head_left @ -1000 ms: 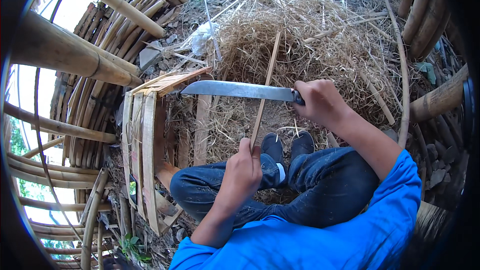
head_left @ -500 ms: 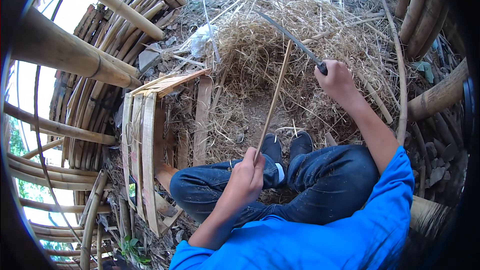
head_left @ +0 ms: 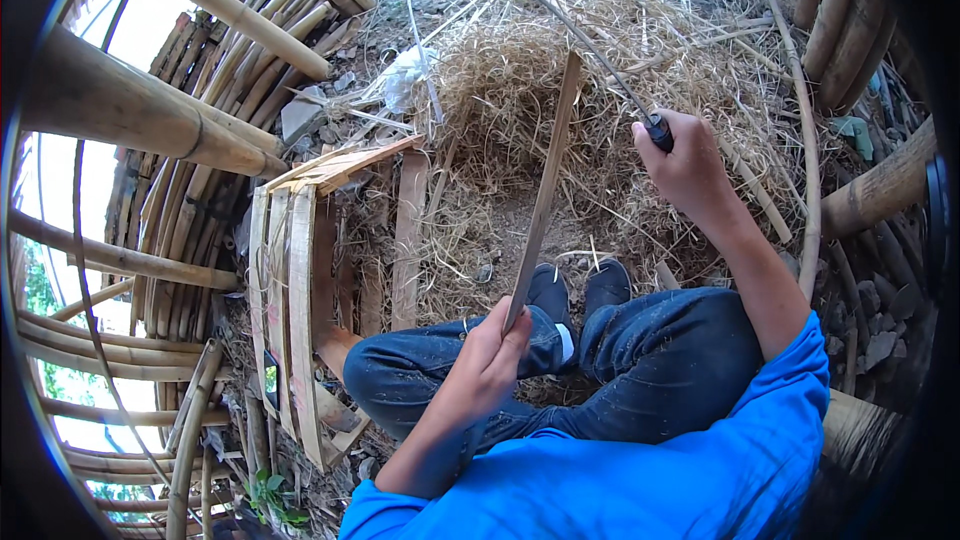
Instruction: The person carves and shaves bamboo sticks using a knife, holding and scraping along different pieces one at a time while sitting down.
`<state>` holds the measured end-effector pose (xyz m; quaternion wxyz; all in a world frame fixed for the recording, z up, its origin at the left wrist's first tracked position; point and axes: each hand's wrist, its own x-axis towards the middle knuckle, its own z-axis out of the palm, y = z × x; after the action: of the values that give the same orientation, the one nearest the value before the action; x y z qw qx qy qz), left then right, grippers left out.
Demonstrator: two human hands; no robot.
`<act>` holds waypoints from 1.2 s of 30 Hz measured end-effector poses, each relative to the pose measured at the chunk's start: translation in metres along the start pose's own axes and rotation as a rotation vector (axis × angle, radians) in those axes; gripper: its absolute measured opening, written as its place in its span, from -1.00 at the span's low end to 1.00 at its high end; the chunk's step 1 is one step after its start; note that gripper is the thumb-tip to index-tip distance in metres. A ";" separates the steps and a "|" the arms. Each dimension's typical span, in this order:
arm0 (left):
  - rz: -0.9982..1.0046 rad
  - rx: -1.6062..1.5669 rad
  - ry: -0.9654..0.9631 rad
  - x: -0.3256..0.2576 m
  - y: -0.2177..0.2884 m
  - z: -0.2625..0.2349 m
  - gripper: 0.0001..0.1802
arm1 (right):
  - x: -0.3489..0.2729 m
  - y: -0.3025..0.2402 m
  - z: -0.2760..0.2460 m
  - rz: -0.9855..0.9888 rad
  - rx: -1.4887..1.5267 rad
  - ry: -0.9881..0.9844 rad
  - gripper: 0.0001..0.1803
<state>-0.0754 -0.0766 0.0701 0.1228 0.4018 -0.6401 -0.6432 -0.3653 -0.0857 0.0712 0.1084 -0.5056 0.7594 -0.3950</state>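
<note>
Above my left thigh, my left hand (head_left: 488, 348) is closed around the lower end of a long bamboo strip (head_left: 546, 185), which slants up and away from me. My right hand (head_left: 682, 162) grips the black handle of a long, thin-bladed knife (head_left: 590, 48). The blade points to the far left, and its middle passes close to the strip's upper end; whether they touch I cannot tell. Beyond both hands lies a heap of pale shavings (head_left: 510, 90).
A slatted wooden crate (head_left: 300, 310) stands left of my knee. Bamboo poles (head_left: 150, 105) form a railing along the left, and a thick bamboo pole (head_left: 880, 185) lies at the right. Stones (head_left: 880, 345) sit below it. A white plastic bag (head_left: 405, 78) rests beside the shavings.
The strip has turned in my left hand, so its broader face now shows. My right hand has shifted slightly right and down, and the knife blade now appears edge-on and thinner.
</note>
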 end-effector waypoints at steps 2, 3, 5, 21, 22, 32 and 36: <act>0.019 -0.085 -0.022 0.000 -0.004 -0.001 -0.81 | -0.002 -0.003 0.001 -0.027 -0.005 0.001 -0.74; 0.017 -0.084 -0.021 0.000 -0.003 0.000 -0.81 | -0.003 -0.009 0.000 -0.042 0.009 -0.030 -0.75; -0.006 -0.127 -0.039 0.001 -0.001 0.000 -0.81 | -0.007 -0.018 0.000 -0.055 0.024 -0.064 -0.77; 0.099 0.548 0.272 0.010 0.000 0.004 -0.84 | -0.027 -0.031 0.029 -0.414 -0.209 -0.391 -0.77; 0.080 0.565 0.271 0.008 -0.003 0.003 -0.84 | -0.020 -0.024 0.032 -0.331 -0.192 -0.314 -0.77; 0.050 0.562 0.261 0.014 -0.018 0.004 -0.82 | -0.010 0.004 0.044 -0.356 -0.322 -0.268 -0.76; 0.018 0.475 0.185 0.005 -0.031 0.010 -0.81 | 0.015 0.039 0.041 -0.146 -0.272 -0.182 -0.80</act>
<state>-0.0739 -0.0681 0.0384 0.0886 0.4709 -0.7629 -0.4341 -0.3760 -0.1115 0.0199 0.0784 -0.6030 0.7541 -0.2480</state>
